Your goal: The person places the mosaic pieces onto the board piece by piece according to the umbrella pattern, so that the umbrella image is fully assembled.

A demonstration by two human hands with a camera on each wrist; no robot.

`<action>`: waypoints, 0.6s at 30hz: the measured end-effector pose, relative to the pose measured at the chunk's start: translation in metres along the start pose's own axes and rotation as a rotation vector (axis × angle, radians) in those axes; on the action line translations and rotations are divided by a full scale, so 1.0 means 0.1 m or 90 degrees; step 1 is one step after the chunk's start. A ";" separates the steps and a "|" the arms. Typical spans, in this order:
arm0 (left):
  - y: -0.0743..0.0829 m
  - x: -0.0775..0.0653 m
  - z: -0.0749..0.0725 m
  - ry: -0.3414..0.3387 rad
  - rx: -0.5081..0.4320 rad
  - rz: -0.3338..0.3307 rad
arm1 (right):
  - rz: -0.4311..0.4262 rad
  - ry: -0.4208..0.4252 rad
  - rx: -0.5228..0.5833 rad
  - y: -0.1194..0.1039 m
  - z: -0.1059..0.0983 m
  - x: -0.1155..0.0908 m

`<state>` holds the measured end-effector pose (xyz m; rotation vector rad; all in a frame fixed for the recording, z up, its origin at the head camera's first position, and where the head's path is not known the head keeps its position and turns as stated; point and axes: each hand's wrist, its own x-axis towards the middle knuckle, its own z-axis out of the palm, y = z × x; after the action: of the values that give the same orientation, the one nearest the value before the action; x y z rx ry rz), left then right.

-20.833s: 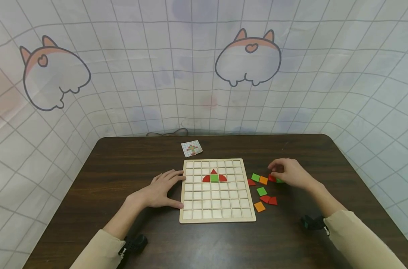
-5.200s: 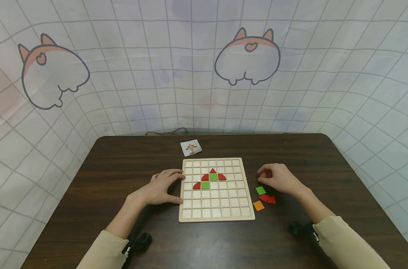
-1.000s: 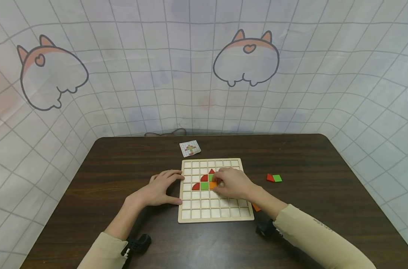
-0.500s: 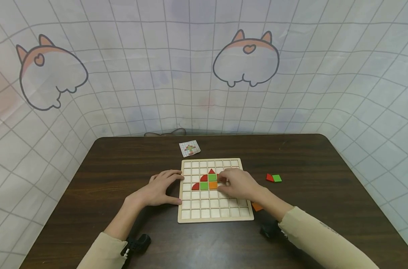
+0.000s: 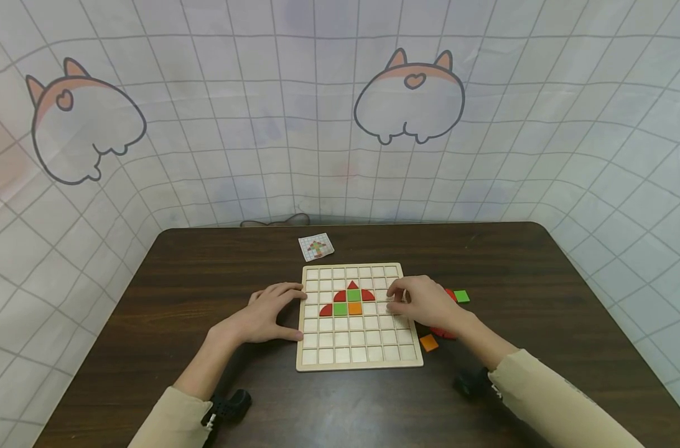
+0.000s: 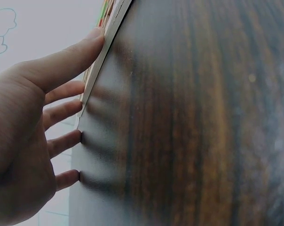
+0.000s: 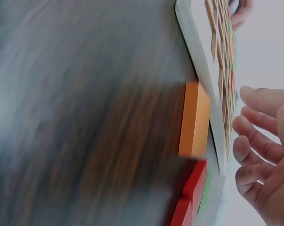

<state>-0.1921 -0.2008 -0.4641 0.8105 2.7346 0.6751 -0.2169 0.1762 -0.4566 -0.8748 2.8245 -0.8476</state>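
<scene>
A light wooden grid board (image 5: 342, 355) lies on the dark table. On it are a red triangle (image 5: 353, 285), green squares (image 5: 340, 308), red quarter-round tiles (image 5: 326, 310) and one orange square tile (image 5: 354, 308). My left hand (image 5: 264, 316) rests at the board's left edge, its thumb (image 6: 81, 55) and fingertips along the rim. Above the right part of the board hovers my right hand (image 5: 426, 303), fingers loosely bent with nothing between them, as the right wrist view shows too.
Right of the board lie a loose orange square (image 5: 428, 343), red tiles (image 5: 443, 333) partly hidden by the right hand, and a green tile (image 5: 461, 296). A small printed pattern card (image 5: 316, 247) lies beyond the board. A patterned cloth (image 5: 340, 124) hangs behind the table.
The right hand has let go of the orange square on the board and moved right. Over the longer span, a red quarter-round, a green square and that orange one joined the board. The left hand stays.
</scene>
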 end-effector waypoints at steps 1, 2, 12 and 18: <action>0.00 0.00 0.00 0.000 0.000 0.000 | 0.000 0.003 0.007 0.02 -0.02 -0.02; 0.00 0.00 0.00 0.000 0.000 0.000 | -0.001 0.006 0.011 0.05 -0.03 -0.04; 0.02 0.00 -0.01 -0.002 -0.004 0.000 | 0.020 0.026 0.037 0.28 -0.17 -0.20; 0.01 0.00 0.00 -0.005 -0.005 -0.006 | 0.040 0.044 0.052 0.43 -0.28 -0.31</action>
<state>-0.1920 -0.2003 -0.4634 0.7961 2.7251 0.6775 -0.2183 0.2359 -0.4582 -0.7556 2.8353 -0.9956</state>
